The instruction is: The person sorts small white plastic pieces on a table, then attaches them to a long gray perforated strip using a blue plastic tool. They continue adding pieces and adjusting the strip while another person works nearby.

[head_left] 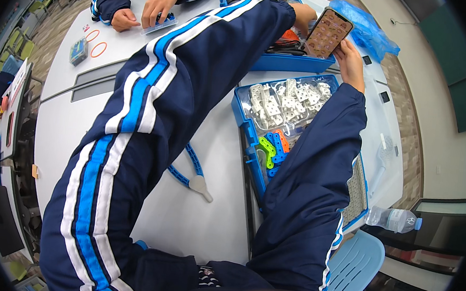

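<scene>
My right hand (pixel 352 66) grips a smartphone (pixel 330 33) by its edge. A brown repeating pattern shows on the side toward me. My left arm stretches across the table, and my left hand (pixel 303 15) is beside the phone, above a blue box (pixel 291 65) holding black and red parts. Its fingers are mostly hidden, so their grip cannot be seen. Under my right forearm stands a blue-rimmed case (pixel 244 119) with white perforated parts (pixel 288 102) and green, blue and orange links (pixel 274 149). A curved blue strip (pixel 193 160) with a grey end lies between my arms.
Across the table, another person's hands (pixel 159 9) handle dark blue pieces in a clear tray (pixel 160 26). Near them lie orange rings (pixel 99 49) and a small clear box (pixel 79 51). A blue plastic bag (pixel 365 30) and a water bottle (pixel 394 219) are to the right.
</scene>
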`<action>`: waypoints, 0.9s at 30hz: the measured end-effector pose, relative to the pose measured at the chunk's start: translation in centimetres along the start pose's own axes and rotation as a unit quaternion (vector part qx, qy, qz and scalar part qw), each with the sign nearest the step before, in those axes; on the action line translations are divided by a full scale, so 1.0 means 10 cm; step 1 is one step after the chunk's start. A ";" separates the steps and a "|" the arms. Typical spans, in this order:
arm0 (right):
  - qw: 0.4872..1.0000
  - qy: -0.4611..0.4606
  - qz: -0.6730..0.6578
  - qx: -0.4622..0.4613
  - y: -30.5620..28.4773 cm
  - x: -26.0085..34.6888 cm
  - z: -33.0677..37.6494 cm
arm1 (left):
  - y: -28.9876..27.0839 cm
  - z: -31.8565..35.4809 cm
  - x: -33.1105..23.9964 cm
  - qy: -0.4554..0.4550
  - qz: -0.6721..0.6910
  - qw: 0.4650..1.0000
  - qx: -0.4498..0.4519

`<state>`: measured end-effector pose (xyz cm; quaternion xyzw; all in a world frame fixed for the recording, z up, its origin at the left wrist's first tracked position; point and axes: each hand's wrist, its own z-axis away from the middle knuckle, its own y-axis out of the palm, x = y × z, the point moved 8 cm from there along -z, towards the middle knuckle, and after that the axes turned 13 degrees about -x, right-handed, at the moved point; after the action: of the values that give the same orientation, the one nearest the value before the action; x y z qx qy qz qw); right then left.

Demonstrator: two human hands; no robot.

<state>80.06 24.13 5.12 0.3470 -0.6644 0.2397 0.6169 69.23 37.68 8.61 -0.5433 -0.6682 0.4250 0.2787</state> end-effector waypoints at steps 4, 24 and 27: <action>1.000 0.005 -0.011 -0.009 -0.01 -0.01 -0.01 | 0.03 -0.11 0.09 0.013 -0.048 0.998 -0.047; 0.993 -0.044 0.095 -0.054 0.03 0.02 -0.01 | 0.27 0.16 0.14 -0.097 0.081 0.968 0.215; 0.986 -0.061 0.129 -0.089 0.03 0.00 -0.02 | 0.18 0.18 0.17 -0.081 0.099 0.959 0.251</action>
<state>79.97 24.54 5.17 0.2164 -0.7587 0.2359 0.5674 68.17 38.94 5.99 -0.4831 -0.5032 0.6472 0.3074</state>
